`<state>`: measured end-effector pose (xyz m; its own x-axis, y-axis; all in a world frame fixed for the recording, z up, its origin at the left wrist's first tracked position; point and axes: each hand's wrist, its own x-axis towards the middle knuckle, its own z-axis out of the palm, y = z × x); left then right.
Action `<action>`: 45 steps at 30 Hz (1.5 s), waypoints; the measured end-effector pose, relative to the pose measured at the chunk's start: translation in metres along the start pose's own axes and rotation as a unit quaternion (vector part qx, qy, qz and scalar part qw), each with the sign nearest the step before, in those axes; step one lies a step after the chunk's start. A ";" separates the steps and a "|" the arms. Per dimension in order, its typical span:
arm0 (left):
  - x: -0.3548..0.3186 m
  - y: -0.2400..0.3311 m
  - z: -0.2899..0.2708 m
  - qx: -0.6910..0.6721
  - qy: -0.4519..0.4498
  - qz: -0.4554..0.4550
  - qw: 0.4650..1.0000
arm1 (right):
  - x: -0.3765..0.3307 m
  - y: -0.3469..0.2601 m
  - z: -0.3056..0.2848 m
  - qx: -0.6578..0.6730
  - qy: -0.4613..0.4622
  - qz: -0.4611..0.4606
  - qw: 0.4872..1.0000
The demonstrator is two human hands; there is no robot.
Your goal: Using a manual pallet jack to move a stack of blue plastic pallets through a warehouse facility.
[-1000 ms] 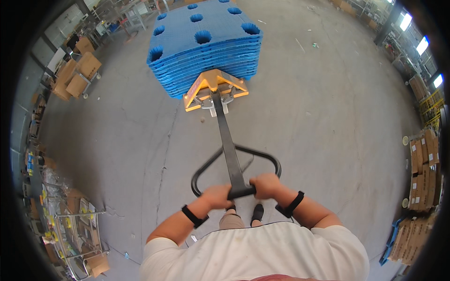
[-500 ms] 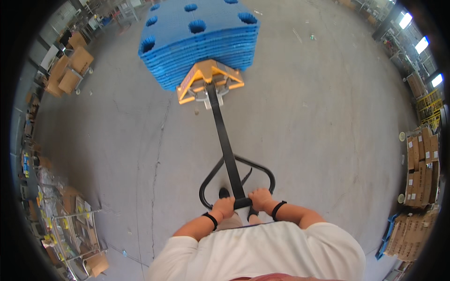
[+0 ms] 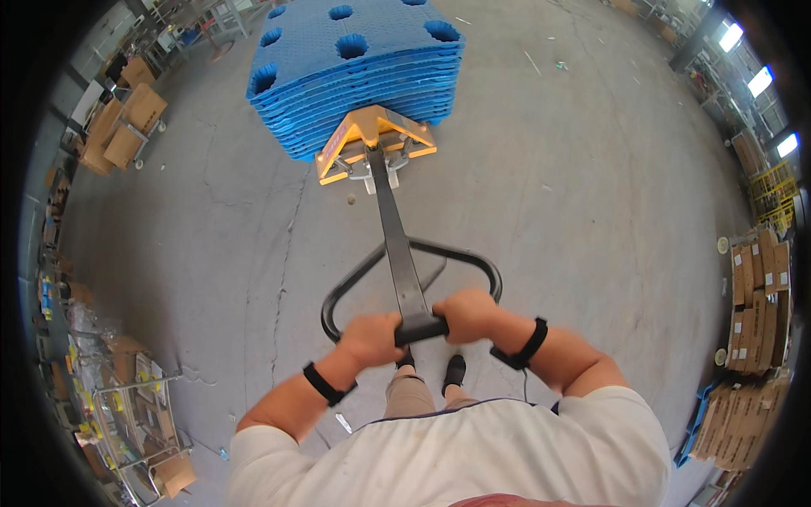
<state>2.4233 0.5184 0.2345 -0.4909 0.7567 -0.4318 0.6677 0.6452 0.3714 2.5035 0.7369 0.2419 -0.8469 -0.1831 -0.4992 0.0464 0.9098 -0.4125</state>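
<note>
A manual pallet jack with a black steel tiller and a yellow-orange pump housing [image 3: 372,139] stands on the grey concrete floor [image 3: 591,194] straight ahead of the person. Its long black shaft [image 3: 395,245] runs from the housing back to a black looped handle [image 3: 411,283], whose rounded bar bows out to either side and closes at a short crossbar nearest the person. The housing is a wedge-shaped painted shell with silver fittings at the foot of the shaft.

The left hand [image 3: 369,338] is wrapped tight around the left end of the crossbar, and the right hand [image 3: 467,314] is wrapped tight around the right end. The two sit just beside each other with the shaft's end between them. Each wrist wears a black band.

Beyond the housing sits a stack of blue plastic pallets with round holes in the top [image 3: 359,59], many thin layers deep, its near edge touching or just overhanging the yellow shell. The forks beneath are hidden.

The person's dark shoes [image 3: 454,369] show under the handle, above a white shirt. Cracks run through the floor to the left of the shaft. Brown cardboard boxes [image 3: 127,127] stand at the far left, more stacked brown cartons [image 3: 756,296] at the right edge, and a wire rack cart [image 3: 135,414] sits at the lower left.
</note>
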 end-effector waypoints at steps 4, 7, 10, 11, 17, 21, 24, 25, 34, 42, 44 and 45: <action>-0.013 -0.005 0.139 -0.012 -0.018 0.003 1.000 | -0.002 0.022 0.142 -0.034 -0.028 -0.012 0.999; -0.011 -0.016 0.224 -0.008 -0.086 -0.044 0.995 | 0.008 0.027 0.227 -0.043 -0.025 0.010 0.999; 0.015 -0.019 0.179 -0.022 -0.123 -0.035 0.992 | 0.032 0.059 0.201 -0.005 -0.043 0.015 0.999; 0.020 -0.021 0.152 -0.040 -0.133 -0.029 0.990 | 0.035 0.056 0.183 -0.005 -0.044 0.012 0.999; 0.026 -0.022 0.025 -0.041 0.066 0.021 0.997 | 0.030 0.022 0.022 0.004 0.042 0.011 0.999; 0.020 -0.020 0.009 0.002 0.135 0.061 0.989 | 0.026 0.011 -0.003 -0.027 0.011 -0.017 0.999; 0.001 -0.015 0.071 -0.007 0.059 0.048 0.997 | 0.013 0.012 0.063 -0.026 -0.049 0.002 0.998; 0.001 -0.011 0.096 -0.012 0.028 0.041 0.999 | 0.017 0.023 0.100 -0.038 -0.059 0.011 0.997; 0.023 -0.033 0.157 -0.044 -0.097 0.029 0.994 | 0.035 0.046 0.171 -0.027 -0.108 0.006 0.994; 0.017 -0.012 0.025 -0.011 0.031 0.001 0.999 | 0.028 0.006 0.033 -0.045 -0.013 0.022 0.999; 0.009 -0.019 0.061 -0.006 0.029 0.018 0.999 | 0.028 0.011 0.063 -0.042 -0.054 0.011 0.998; 0.004 -0.022 0.087 -0.001 0.026 0.033 0.999 | 0.028 0.013 0.084 -0.042 -0.059 0.013 0.997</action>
<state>2.4555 0.4976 0.1530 -0.4748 0.8018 -0.3629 0.6981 0.5942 0.3994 2.5255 0.7119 0.1587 -0.7778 -0.1975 -0.5967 0.0182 0.9418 -0.3356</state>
